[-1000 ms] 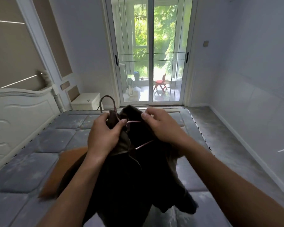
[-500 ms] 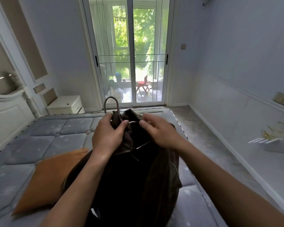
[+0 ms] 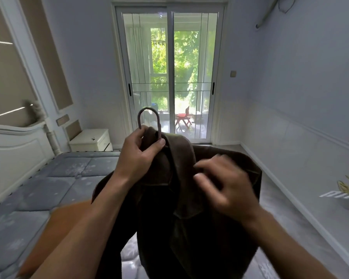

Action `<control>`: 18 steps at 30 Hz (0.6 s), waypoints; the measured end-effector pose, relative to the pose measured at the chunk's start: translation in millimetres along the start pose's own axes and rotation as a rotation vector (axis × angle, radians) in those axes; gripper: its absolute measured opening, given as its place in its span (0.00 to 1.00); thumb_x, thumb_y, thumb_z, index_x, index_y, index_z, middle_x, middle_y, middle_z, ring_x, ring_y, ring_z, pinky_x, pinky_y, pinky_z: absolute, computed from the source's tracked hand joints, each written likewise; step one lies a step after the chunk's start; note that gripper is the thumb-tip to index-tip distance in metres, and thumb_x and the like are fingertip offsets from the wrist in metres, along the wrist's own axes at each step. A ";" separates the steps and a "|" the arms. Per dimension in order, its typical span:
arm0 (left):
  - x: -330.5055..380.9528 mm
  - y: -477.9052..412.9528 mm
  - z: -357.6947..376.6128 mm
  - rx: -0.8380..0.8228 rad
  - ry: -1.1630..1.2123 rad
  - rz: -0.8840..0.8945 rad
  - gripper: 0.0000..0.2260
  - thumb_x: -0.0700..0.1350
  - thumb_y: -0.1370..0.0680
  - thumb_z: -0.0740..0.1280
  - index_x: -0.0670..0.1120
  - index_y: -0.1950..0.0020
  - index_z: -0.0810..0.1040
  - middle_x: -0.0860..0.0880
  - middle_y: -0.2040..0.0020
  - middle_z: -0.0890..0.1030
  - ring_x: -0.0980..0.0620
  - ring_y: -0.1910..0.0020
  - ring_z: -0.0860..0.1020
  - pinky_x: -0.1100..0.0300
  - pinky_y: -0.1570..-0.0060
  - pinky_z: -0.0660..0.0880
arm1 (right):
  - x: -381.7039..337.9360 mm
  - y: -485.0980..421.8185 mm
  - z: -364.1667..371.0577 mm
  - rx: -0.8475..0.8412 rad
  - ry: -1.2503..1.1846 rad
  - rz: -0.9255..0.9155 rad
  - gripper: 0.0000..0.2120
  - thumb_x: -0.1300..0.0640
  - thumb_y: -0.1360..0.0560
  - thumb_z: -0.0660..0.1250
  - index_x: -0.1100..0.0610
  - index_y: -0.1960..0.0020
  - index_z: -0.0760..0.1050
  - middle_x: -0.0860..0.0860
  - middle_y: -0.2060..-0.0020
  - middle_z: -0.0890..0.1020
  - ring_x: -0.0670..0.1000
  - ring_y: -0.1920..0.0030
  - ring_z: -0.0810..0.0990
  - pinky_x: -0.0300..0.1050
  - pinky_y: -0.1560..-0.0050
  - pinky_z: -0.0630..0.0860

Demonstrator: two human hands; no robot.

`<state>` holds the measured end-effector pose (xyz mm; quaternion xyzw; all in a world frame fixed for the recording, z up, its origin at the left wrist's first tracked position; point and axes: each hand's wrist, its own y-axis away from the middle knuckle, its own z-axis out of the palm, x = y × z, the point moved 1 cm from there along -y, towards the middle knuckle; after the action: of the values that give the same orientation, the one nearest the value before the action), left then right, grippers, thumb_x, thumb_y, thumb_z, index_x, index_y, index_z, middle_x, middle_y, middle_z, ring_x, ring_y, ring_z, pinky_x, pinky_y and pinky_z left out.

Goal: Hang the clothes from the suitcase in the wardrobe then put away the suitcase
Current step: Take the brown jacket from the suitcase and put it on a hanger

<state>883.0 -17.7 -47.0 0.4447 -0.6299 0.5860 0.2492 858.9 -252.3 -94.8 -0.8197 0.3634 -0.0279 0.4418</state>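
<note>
Your left hand (image 3: pixel 141 156), centre frame, forearm rising from lower left, grips the hanger (image 3: pixel 159 125) neck plus the dark jacket (image 3: pixel 189 228) collar; hook stands above the fist. Jacket hangs mid-frame over the mattress (image 3: pixel 48 188). Your right hand (image 3: pixel 226 186), right of centre, is blurred, fingers curled at jacket's front; grip can't be told.

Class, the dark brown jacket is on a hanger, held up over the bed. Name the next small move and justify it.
Probably the right hand should straighten the collar of the dark brown fabric jacket on the thin purplish hanger. The left hand grips the hanger's neck, hook upright; the blurred right hand is by the collar, which looks rumpled.
</note>
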 end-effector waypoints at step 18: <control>-1.2 -23.7 -1.7 0.309 -0.275 0.192 0.04 0.40 0.18 0.67 0.44 0.53 0.76 0.53 0.61 0.79 0.62 0.61 0.77 0.70 0.61 0.72 | 90.7 -31.0 5.4 -0.110 0.288 0.083 0.22 0.37 0.19 0.52 0.50 0.56 0.76 0.48 0.68 0.81 0.53 0.67 0.79 0.48 0.68 0.72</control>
<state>903.4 -13.7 -35.4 0.4910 -0.6003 0.6305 0.0330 945.2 -294.0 -99.9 -0.8144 0.4576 -0.1071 0.3404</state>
